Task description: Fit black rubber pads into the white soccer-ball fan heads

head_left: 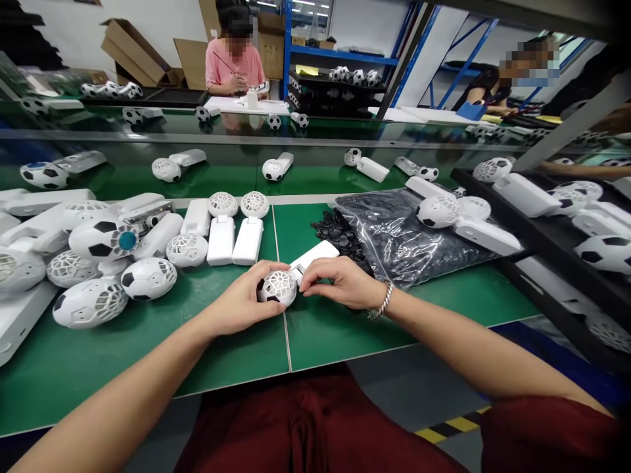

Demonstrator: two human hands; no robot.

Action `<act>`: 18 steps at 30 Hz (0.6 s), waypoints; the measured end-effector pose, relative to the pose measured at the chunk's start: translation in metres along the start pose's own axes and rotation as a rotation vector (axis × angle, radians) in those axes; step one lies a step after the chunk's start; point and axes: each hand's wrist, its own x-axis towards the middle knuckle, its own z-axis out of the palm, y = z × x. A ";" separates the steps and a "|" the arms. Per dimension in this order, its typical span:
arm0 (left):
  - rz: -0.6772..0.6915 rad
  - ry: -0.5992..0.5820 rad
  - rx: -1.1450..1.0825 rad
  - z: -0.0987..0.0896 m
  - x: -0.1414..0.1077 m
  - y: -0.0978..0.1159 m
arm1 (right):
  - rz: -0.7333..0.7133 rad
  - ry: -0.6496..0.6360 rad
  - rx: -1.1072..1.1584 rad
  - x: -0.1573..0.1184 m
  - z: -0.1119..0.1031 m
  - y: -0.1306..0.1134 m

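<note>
My left hand is wrapped round the ball-shaped head of a white device, which has a white grille and black patches. Its white handle points away to the upper right. Close to the right side of the ball, my right hand is closed in a pinch; whatever lies between its fingertips is too small to make out. Small black pieces lie in a heap beyond my right hand, beside a clear plastic bag full of dark pieces.
Many football-patterned devices are piled on the left of the green table. Two stand side by side near the middle. More lie on the green strip behind and on black trays at right. Two people work across the table.
</note>
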 end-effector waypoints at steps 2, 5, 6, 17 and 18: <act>0.008 -0.001 0.008 -0.001 -0.001 0.001 | -0.044 -0.031 0.014 0.004 0.004 0.000; 0.017 0.024 0.047 0.002 -0.001 0.003 | -0.096 -0.050 0.004 0.009 0.008 0.002; 0.017 0.037 0.066 0.004 -0.001 0.004 | -0.107 -0.039 -0.010 0.010 0.010 0.004; 0.051 0.272 0.165 0.024 0.006 0.005 | 0.016 0.021 0.033 0.017 0.013 0.015; 0.063 0.288 0.162 0.025 0.007 0.004 | 0.025 0.007 0.024 0.018 0.013 0.015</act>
